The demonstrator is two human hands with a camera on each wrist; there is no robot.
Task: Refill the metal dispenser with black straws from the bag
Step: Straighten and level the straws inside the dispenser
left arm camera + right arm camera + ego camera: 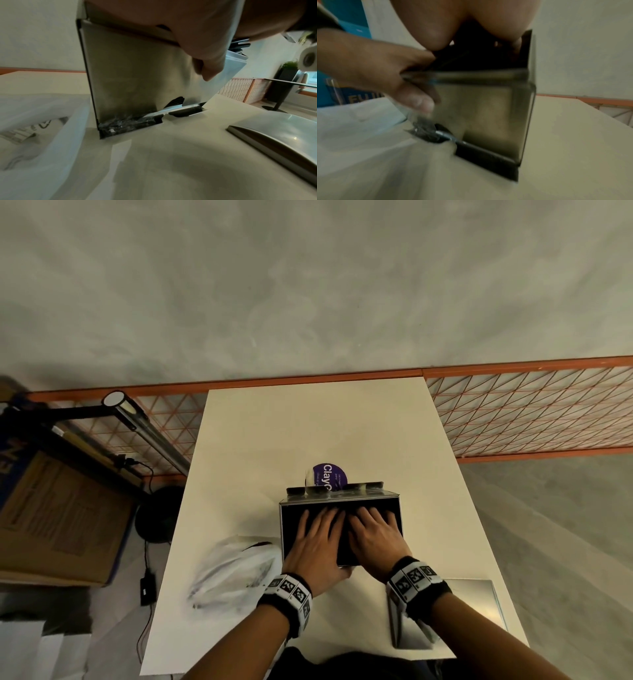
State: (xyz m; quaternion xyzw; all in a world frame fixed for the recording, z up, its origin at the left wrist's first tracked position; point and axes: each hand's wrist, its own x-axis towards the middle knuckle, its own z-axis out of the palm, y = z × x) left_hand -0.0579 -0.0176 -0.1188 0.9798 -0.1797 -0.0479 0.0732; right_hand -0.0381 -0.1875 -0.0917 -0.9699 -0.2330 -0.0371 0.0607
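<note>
Metal dispenser (pixel 340 501), open-topped, is seen standing at the centre of the tabletop (pixel 274 422). Both grips, left hand (pixel 317 537) and right hand (pixel 375 537), are laid flat with straight fingers on the black straws (pixel 344 549) inside. A bag (pixel 236 570) lies lower left.

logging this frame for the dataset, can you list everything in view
metal dispenser: one, silver, open-topped, middle of the table
black straws: a packed mass, black, inside the dispenser under both hands
plastic bag: one, clear-white, crumpled, left of the dispenser
metal lid: one, silver, near right corner of the table
purple label: one, purple with white lettering, behind the dispenser
table: one, cream
cardboard box: one, brown, on the floor at left
left hand: flat on the straws
right hand: flat on the straws
</note>
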